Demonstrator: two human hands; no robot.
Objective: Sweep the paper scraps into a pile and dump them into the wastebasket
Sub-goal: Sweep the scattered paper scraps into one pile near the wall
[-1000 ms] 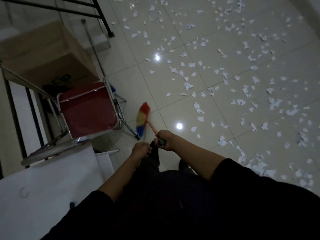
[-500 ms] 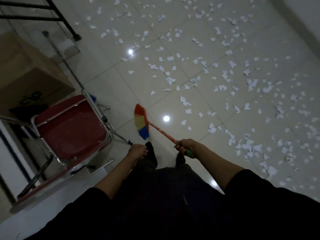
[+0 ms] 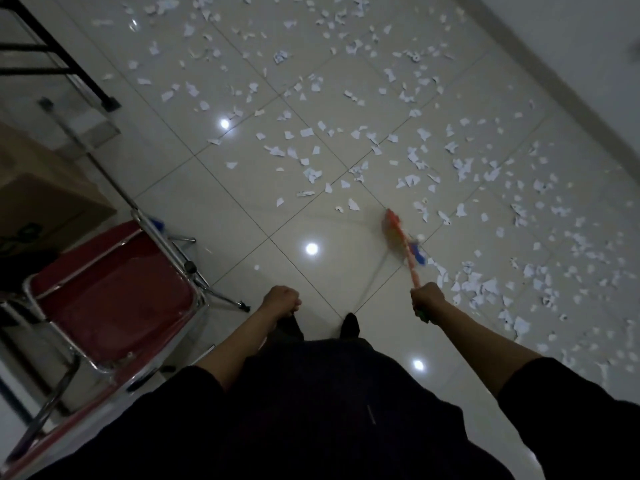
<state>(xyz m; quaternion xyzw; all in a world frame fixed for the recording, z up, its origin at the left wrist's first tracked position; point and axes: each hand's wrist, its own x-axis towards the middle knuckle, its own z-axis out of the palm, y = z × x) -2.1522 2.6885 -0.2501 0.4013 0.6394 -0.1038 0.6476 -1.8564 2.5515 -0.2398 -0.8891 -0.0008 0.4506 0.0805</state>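
We see the small red-yellow-blue hand broom (image 3: 401,239) motion-blurred; bristle contact with the glossy tiled floor (image 3: 242,216) unclear. Right hand (image 3: 427,299) wraps its orange handle; left hand (image 3: 281,299) fisted, holding nothing we can make out. Broom moved from centre-left to the right since earlier, now beside the torn white paper scraps (image 3: 485,285). Red folding chair (image 3: 110,299) cut off at left.

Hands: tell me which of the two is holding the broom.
The right hand grips the broom by its orange handle, the head down among the paper scraps. The left hand is a fist, off the broom.
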